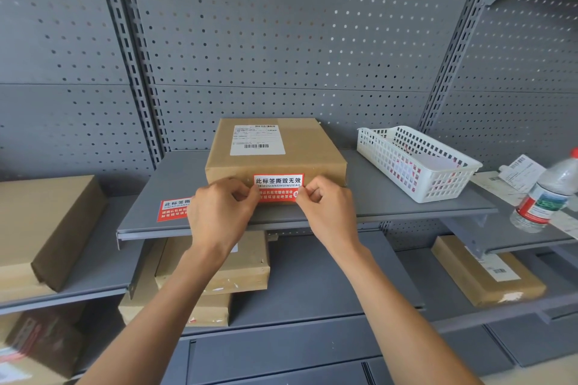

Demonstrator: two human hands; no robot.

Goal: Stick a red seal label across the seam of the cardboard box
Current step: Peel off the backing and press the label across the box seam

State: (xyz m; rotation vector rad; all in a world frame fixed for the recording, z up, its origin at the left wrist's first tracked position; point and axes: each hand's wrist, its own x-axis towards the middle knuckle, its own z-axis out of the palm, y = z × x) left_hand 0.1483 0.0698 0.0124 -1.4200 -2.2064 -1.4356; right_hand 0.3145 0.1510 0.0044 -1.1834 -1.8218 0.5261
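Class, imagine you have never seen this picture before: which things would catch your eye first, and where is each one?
The eye goes first to the red seal label, pinched at its two ends by the left hand and right hand against the front of the cardboard box on the middle grey shelf. Next comes a second red label lying on the shelf to the left, then the white basket to the right.

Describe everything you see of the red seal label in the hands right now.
The red seal label is a small paper-like rectangle: a white band with black Chinese characters on top, red with white text below. It sits flat against the front face of the cardboard box, near its upper edge. The left hand pinches its left end, the right hand its right end.
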